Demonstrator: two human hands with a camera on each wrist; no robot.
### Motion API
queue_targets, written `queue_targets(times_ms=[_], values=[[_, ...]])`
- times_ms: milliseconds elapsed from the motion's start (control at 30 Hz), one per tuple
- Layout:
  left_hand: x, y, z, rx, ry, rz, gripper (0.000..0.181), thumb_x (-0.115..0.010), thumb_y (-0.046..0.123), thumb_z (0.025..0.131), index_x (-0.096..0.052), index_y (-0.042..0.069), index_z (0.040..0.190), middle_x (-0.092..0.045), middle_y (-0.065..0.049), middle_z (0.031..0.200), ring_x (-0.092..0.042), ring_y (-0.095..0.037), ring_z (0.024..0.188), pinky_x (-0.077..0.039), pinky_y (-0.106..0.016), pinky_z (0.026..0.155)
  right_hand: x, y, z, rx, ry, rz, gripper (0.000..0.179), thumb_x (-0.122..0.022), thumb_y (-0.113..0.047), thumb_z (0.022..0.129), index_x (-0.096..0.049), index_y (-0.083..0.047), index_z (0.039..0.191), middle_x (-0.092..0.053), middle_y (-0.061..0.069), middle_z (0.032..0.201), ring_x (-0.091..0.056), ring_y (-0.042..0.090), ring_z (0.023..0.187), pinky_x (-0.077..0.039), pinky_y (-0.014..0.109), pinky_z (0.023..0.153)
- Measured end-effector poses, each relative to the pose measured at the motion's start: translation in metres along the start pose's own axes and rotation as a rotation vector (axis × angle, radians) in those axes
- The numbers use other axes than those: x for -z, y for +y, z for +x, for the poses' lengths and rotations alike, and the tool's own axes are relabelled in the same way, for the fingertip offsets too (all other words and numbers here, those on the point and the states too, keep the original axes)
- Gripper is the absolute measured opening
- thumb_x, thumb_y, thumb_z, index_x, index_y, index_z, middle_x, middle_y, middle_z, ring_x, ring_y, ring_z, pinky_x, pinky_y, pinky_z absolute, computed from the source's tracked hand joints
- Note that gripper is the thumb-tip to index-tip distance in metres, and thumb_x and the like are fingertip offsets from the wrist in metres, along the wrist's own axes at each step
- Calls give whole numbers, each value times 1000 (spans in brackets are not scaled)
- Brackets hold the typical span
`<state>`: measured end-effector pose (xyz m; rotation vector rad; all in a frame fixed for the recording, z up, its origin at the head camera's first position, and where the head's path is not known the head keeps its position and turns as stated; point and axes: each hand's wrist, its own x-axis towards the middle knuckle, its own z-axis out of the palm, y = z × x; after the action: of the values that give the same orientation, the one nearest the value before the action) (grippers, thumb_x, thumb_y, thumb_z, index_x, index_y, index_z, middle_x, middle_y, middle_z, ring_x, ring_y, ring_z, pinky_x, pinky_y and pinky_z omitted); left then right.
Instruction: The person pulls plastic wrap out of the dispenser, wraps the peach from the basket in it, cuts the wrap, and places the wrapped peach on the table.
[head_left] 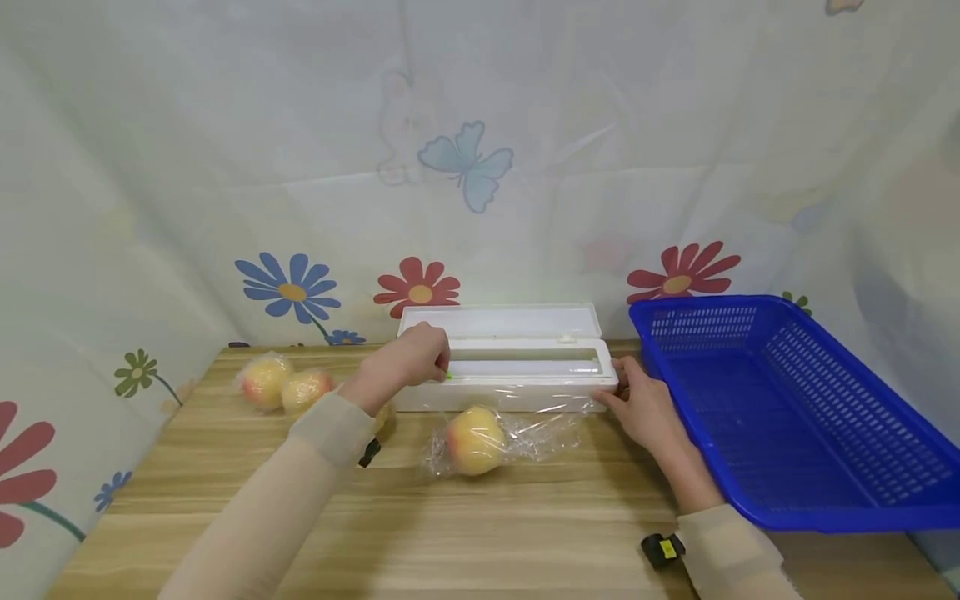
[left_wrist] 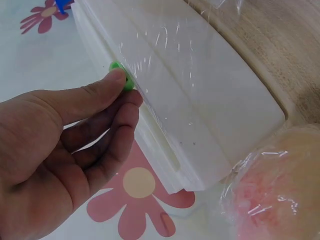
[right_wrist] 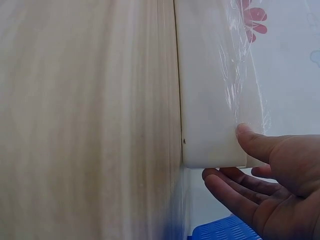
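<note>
A white cling film dispenser (head_left: 495,398) lies near the wall, its lid (head_left: 502,320) raised at the back. My left hand (head_left: 412,357) pinches a small green slide cutter (left_wrist: 129,84) between thumb and fingers, toward the left end of the dispenser's slot. At the other end, my right hand (head_left: 647,408) grips the corner, thumb on the front (right_wrist: 245,131) and fingers beneath it in the right wrist view. Clear cling film (head_left: 551,432) drapes over the front edge. Just before the dispenser sits a peach (head_left: 476,442) in film.
More wrapped peaches (head_left: 266,382) stand at the left, one partly hidden behind my left wrist. A blue plastic basket (head_left: 772,512) takes up the right side, close beside my right forearm. Behind the wooden table (head_left: 480,533) hangs a flower-patterned sheet (head_left: 525,242).
</note>
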<state>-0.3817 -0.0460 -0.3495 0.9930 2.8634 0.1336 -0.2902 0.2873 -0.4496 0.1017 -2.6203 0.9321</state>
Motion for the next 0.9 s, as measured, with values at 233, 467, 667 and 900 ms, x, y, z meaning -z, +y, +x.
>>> queue_targets(times_ms=[233,467,667,900], values=[[1,2,-3,-8,-22,68,20,-77,3,89,-68,11,74,-60,1,70,-55,-18,72,-49,-31,70,-3,2,0,5,3,0,48,-77,-15,94,-52,6,128,-67,21,96,-66,38,89,-52,50,75],[-4,8,-5,-58,2,247,17,-72,-3,88,-66,8,77,-62,-3,73,-61,-23,72,-55,-38,72,-2,2,1,-2,6,-16,47,-77,-15,94,-52,6,127,-68,20,96,-65,37,87,-51,48,74],[-9,9,-9,-56,-52,353,10,-75,0,89,-67,6,88,-63,-7,79,-62,-25,75,-56,-40,75,-3,2,1,14,11,-8,46,-77,-14,93,-52,6,127,-68,19,96,-66,36,88,-52,49,74],[-14,2,-14,-96,5,381,13,-77,0,85,-66,5,84,-64,-9,78,-64,-29,76,-56,-42,73,-2,3,1,26,17,-10,45,-77,-12,94,-52,7,126,-69,21,98,-67,38,90,-54,51,76]])
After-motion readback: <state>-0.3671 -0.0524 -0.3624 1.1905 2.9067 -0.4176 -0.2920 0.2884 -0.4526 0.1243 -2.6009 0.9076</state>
